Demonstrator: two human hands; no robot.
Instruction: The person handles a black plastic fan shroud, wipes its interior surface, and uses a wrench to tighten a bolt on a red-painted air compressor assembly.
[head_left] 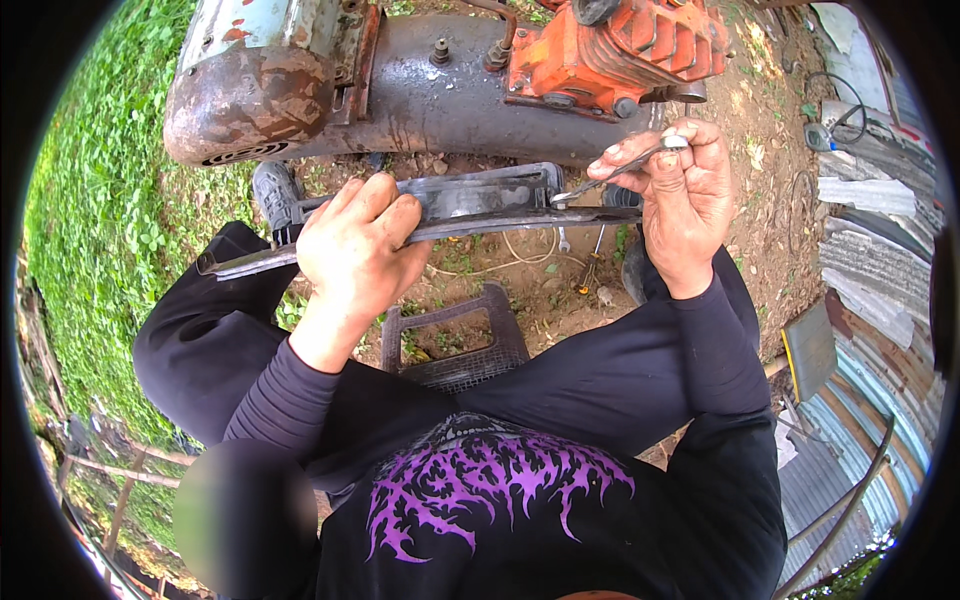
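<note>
Fingers [385,205] of the left hand [350,250] clamp a long dark metal frame [480,200] above the knees; the right hand [685,185] pinches a thin tool [620,168], tip on the frame.

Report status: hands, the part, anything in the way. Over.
Left hand grips long grey metal frame. Right hand holds thin metal tool, tip on frame. Nothing blocking.

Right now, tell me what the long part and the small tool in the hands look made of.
Long part: apparently metal, dull dark grey, grimy, with thin pressed edges. Small tool in the right hand: likely steel, since its bare silvery shaft glints. The left hand grips the part.
</note>
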